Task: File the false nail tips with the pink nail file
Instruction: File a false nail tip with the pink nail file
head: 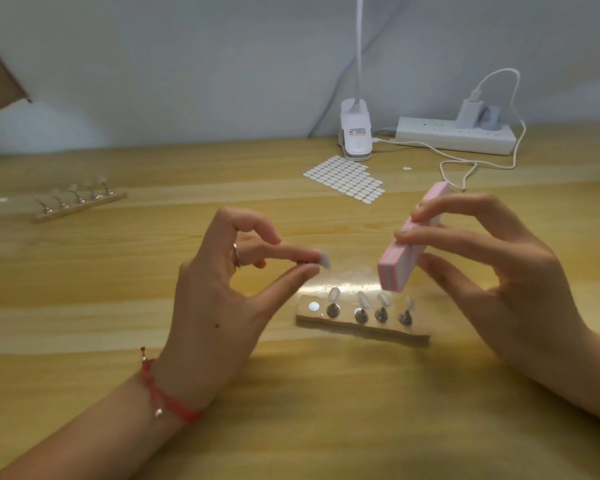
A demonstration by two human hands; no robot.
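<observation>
Up front, I see the left hand pinching a single nail tip between thumb and forefinger, held above the table with the other fingers curled. The right hand holds the pink nail file, a thick block, between fingertips on its upper edge and thumb underneath; the block tilts, its lower end pointing down towards the nail tip but clearly apart from it, with a gap between them.

Just below both hands lies a wooden holder carrying four small metal stands with clear tips on them, and one bare round spot at its left end. The file's lower end hangs just above this holder. A second holder with five stands sits well away to the far left. Further back I see a sheet of white oval stickers, a white clip lamp, a power strip with a plugged charger and a white cable looping across the table.

The pinched tip is blurred, so I cannot tell its shape. The lamp's neck runs out of view at the top.
</observation>
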